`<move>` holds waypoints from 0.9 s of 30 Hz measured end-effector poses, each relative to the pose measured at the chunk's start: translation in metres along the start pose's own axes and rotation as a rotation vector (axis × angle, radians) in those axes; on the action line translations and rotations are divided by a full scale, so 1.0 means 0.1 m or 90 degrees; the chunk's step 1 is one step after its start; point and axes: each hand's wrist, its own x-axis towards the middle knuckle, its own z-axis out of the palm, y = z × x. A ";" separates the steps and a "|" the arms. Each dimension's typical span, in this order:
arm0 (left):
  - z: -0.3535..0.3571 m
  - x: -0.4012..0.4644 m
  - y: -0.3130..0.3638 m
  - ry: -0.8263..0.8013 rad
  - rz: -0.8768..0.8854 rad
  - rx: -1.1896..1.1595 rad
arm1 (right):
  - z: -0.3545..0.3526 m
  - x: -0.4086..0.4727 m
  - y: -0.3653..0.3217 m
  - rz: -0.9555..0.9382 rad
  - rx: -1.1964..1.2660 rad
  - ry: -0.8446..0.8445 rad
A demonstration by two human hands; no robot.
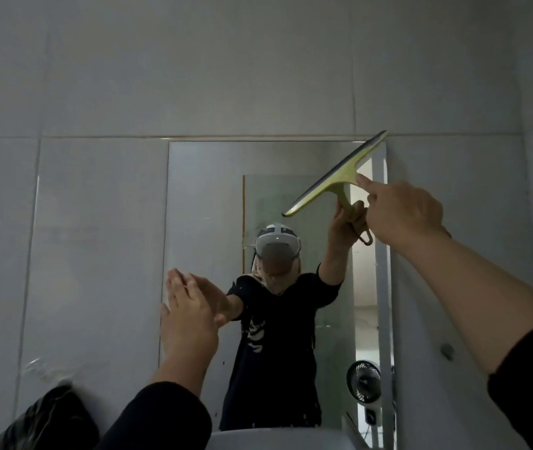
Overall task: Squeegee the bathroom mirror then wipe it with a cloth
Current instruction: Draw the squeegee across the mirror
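Note:
The rectangular mirror (pixel 206 196) hangs on the grey tiled wall. A yellow-green squeegee (pixel 336 175) lies tilted against the mirror's upper right corner, its blade running from the top right edge down to the left. My right hand (pixel 401 212) grips its handle, with the index finger stretched along the head. My left hand (pixel 190 306) rests flat with fingers spread on the mirror's left edge, holding nothing. The mirror reflects a person with a headset and both arms. No cloth can be clearly told.
A white basin rim (pixel 278 438) shows at the bottom centre under the mirror. A dark striped bundle (pixel 44 423) sits at the lower left. A small round knob (pixel 446 350) sticks out of the right wall. A fan is reflected in the mirror's lower right.

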 end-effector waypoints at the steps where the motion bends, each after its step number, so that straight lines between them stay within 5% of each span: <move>1: 0.01 0.01 -0.01 0.003 0.003 -0.004 | 0.02 -0.04 -0.01 0.011 0.011 -0.005; 14: 0.04 -0.02 -0.09 0.022 0.026 -0.038 | 0.64 -0.72 -0.76 0.184 0.400 -0.032; 21: 0.05 -0.03 -0.18 0.043 0.044 -0.081 | 0.85 -0.98 -1.30 0.163 0.412 -0.058; 27: 0.00 -0.13 -0.40 0.090 0.025 -0.088 | 0.78 -1.22 -1.68 0.006 0.325 -0.145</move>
